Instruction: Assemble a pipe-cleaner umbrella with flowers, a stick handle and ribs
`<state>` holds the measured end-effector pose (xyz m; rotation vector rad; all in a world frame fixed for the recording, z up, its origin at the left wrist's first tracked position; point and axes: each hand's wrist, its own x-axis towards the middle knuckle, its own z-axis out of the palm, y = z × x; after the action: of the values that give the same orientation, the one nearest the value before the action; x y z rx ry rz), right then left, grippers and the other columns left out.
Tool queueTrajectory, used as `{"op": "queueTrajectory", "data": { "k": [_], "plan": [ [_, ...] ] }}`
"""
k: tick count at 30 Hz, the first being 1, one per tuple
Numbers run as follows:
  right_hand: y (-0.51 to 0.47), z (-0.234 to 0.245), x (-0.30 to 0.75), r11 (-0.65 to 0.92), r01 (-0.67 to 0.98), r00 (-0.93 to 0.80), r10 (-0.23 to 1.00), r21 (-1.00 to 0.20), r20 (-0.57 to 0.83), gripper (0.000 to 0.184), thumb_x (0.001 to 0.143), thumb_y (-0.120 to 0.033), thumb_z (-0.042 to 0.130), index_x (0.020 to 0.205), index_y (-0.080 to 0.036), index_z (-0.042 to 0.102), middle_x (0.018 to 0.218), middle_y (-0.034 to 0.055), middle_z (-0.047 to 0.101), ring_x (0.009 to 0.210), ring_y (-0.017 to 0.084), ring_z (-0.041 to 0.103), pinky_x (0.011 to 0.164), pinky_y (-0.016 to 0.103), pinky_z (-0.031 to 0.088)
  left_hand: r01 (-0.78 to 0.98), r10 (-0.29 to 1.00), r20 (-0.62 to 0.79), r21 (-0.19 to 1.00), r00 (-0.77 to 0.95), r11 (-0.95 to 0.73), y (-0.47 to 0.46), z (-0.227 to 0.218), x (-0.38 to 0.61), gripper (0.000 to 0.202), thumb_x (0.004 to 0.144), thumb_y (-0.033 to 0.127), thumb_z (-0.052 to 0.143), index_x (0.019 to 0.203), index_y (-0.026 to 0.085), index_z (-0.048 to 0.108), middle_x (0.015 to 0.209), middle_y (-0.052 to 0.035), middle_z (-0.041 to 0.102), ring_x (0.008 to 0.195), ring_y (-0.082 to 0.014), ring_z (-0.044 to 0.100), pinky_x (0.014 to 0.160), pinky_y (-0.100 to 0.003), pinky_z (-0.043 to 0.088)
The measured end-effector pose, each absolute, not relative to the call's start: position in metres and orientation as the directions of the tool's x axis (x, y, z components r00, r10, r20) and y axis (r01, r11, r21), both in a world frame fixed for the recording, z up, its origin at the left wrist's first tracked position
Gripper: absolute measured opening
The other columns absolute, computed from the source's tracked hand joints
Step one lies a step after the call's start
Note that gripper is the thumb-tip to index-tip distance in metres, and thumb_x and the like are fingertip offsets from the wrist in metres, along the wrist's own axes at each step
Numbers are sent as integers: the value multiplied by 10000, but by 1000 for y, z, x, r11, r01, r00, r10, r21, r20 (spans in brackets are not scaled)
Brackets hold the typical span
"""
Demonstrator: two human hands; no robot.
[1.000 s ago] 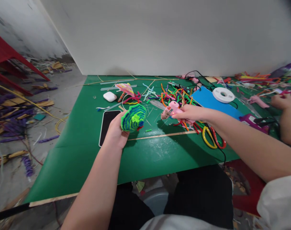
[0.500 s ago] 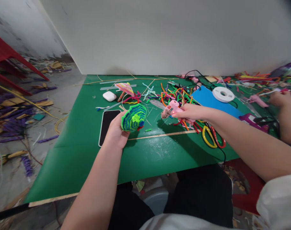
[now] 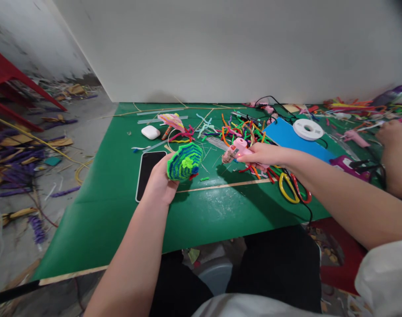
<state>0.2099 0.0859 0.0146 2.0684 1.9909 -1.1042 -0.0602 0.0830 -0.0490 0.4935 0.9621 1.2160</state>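
Note:
My left hand is closed on a round green-and-blue striped pipe-cleaner piece, which has a bright green tuft at its middle and a bit of red at its lower edge. The fingers behind it are mostly hidden. In my right hand is a pink hot glue gun, its stained nozzle end pointing left, apart from the striped piece. Below my left hand lies a phone with a dark screen. Loose colourful pipe cleaners are heaped beyond my right hand.
Yellow-and-red-handled scissors lie under my right forearm. A white ribbon spool rests on a blue sheet. At the back left are a white earbud case and a pink-and-yellow striped piece. Another person's hand is at far right, near a second glue gun.
Both my hands keep nearly the same place and hold. At far right, the other person's hand has shifted slightly. The whole view has moved a trace.

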Motion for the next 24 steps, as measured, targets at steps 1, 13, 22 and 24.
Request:
{"op": "queueTrajectory", "data": {
  "k": [1,13,22,24],
  "plan": [
    [86,15,210,-159,895,-96,844,-417,-528,431,744,-560,531,546,-184,460,428,-12,461,389,87,416,409,229,306,-558,936,-349,770,41,311,83,-49,-60,125,698,214,617,790,144,663,788,-31,703,716,-161,664,612,-242,557],
    [86,12,212,-175,871,-123,826,-459,-550,429,751,-564,523,562,-184,462,437,-22,454,390,86,420,402,224,305,-565,937,-347,764,45,311,83,-48,-60,119,689,197,615,784,143,662,809,-38,705,722,-158,664,610,-237,558],
    [86,13,211,-189,864,-122,821,-466,-558,427,752,-562,530,568,-181,477,425,-21,456,389,85,423,402,222,314,-565,941,-331,765,65,308,82,-49,-60,148,685,223,632,804,139,662,762,-35,687,708,-157,659,617,-241,551],
    [87,12,212,-186,869,-121,819,-459,-561,424,749,-567,530,586,-179,488,432,-21,459,394,87,426,403,222,317,-564,940,-334,764,72,314,83,-49,-61,147,685,225,632,800,139,663,762,-37,688,692,-156,657,612,-246,553]
  ]
}}
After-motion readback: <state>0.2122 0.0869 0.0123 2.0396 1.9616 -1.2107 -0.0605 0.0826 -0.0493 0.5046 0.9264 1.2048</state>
